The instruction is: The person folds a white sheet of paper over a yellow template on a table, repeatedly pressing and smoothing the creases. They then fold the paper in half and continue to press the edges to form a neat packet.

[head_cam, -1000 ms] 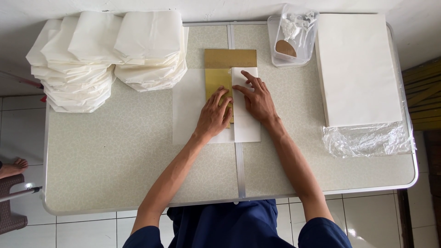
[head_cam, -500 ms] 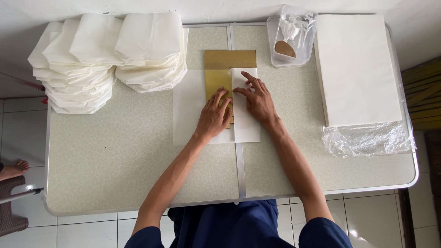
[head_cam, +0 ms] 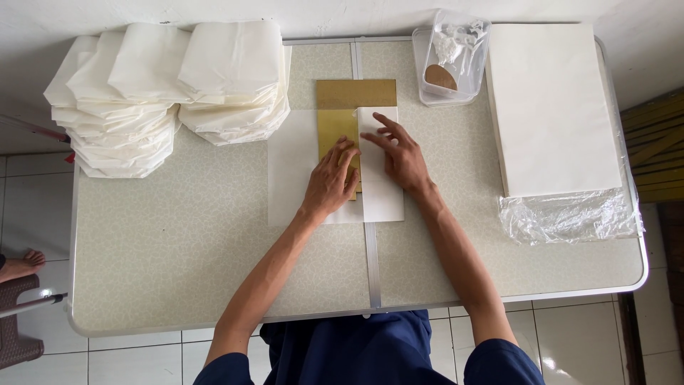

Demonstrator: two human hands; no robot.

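Note:
A white paper sheet [head_cam: 292,171] lies flat in the middle of the table, with a T-shaped brown cardboard template [head_cam: 355,94] on top of it. My left hand [head_cam: 331,180] presses flat on the template's stem. My right hand [head_cam: 399,153] rests with spread fingers on the right part of the sheet, which is folded over beside the stem. Neither hand grips anything.
Piles of folded white paper bags [head_cam: 164,89] fill the table's back left. A tall stack of white sheets [head_cam: 552,107] lies at the right on crumpled clear plastic wrap [head_cam: 570,217]. A clear plastic tub [head_cam: 449,60] stands at the back. Someone's bare foot [head_cam: 21,264] shows on the floor at left.

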